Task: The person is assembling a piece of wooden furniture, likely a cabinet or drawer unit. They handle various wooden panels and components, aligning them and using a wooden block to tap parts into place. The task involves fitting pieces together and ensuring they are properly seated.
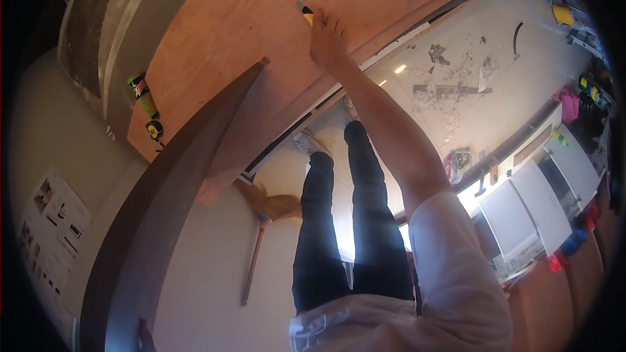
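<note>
My right hand (328, 38) is closed around a yellow-and-black utility knife (308, 15), its short grey blade pointing away over the reddish-brown wooden tabletop (241, 19). A long, dark brown board (166, 176) stands on its edge on the left, its far end resting on the tabletop. At the lower left, fingers of my left hand (146, 336) are wrapped on the near part of this board; the rest of that hand is hidden.
A green bottle (142, 94) and a yellow-and-black tape measure (154, 130) lie at the tabletop's left edge. A broom (261, 212) lies on the floor below. Scraps and debris (450, 91) litter the floor at right, near white cabinet panels (528, 202).
</note>
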A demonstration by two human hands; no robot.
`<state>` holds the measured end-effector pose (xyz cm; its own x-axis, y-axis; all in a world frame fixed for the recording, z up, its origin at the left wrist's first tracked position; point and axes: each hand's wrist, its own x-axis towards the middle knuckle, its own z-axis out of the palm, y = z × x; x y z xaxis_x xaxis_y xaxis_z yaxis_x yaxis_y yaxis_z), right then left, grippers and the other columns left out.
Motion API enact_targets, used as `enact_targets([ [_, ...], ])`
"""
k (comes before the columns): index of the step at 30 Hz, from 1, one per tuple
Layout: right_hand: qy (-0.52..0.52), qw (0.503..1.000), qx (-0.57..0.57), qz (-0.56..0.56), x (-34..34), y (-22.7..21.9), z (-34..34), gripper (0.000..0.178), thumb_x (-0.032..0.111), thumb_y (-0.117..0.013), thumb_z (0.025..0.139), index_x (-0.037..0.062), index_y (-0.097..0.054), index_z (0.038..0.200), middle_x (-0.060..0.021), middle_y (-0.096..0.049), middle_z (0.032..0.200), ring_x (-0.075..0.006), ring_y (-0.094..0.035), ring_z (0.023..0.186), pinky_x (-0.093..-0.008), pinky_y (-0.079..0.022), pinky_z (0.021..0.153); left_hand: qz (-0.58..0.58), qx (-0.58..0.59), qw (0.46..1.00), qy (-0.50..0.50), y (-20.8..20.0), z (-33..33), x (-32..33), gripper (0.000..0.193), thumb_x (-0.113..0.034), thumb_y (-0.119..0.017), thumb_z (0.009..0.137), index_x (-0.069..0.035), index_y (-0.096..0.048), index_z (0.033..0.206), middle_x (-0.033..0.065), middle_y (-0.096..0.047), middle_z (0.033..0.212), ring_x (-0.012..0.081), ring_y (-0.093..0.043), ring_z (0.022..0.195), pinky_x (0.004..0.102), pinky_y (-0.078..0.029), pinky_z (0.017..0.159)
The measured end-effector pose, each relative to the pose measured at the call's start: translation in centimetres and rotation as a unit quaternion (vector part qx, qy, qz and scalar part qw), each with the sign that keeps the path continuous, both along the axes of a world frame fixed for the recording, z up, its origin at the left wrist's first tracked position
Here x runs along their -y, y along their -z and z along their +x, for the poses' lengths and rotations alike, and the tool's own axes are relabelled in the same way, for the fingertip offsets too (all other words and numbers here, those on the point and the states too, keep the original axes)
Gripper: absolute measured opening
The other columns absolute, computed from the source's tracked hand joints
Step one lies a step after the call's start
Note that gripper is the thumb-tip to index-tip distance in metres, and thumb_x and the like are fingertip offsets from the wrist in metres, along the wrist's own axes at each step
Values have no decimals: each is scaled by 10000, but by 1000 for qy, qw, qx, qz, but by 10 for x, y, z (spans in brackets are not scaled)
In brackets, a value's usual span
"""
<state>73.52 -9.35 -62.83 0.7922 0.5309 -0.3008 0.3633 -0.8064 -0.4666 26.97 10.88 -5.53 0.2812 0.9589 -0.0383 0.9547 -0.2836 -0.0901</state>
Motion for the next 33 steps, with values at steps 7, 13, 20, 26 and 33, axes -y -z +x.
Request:
enact_targets([
  [7, 99, 994, 20, 27, 26, -43, -78, 737, 75, -633, 848, 19, -317, 1511, -271, -384, 1413, -463, -383, 1309, -558, -315, 1082, 11, 16, 998, 53, -4, 38, 10, 741, -175, -963, 693, 71, -563, 1266, 199, -625, 1223, 294, -635, 1063, 415, -554, 931],
  [13, 82, 995, 16, -52, 27, -50, -55, 700, 261, -720, 859, 68, -402, 1451, -224, -432, 1353, -389, -437, 1272, -574, -385, 981, -131, -79, 988, 9, -10, 96, 33, 671, -233, -917, 752, 53, -588, 1261, 238, -651, 1196, 303, -656, 1064, 414, -564, 879],
  [20, -1, 990, 136, -42, 11, 17, 24, 494, 189, -646, 892, 8, -509, 1331, -226, -578, 1174, -405, -569, 1091, -511, -470, 917, -93, -36, 981, 167, -22, 166, 67, 474, -229, -936, 743, 69, -730, 1048, 196, -746, 804, 253, -725, 660, 397, -583, 603],
  [26, 169, 958, -196, 125, 80, -79, -67, 366, 284, -518, 990, 0, -572, 1213, -344, -657, 1039, -469, -658, 1009, -598, -506, 845, -141, -31, 972, 188, -28, 146, 76, 503, -333, -897, 782, 47, -707, 1051, 225, -680, 698, 324, -688, 574, 441, -523, 536],
  [33, 162, 957, -218, -98, 289, -136, -200, 359, 278, -476, 1000, 9, -687, 1111, -256, -695, 1001, -444, -685, 906, -542, -533, 818, -136, 59, 946, 288, -49, 154, 76, 671, -326, -877, 777, 112, -634, 1223, 328, -705, 967, 468, -705, 859, 519, -552, 755],
])
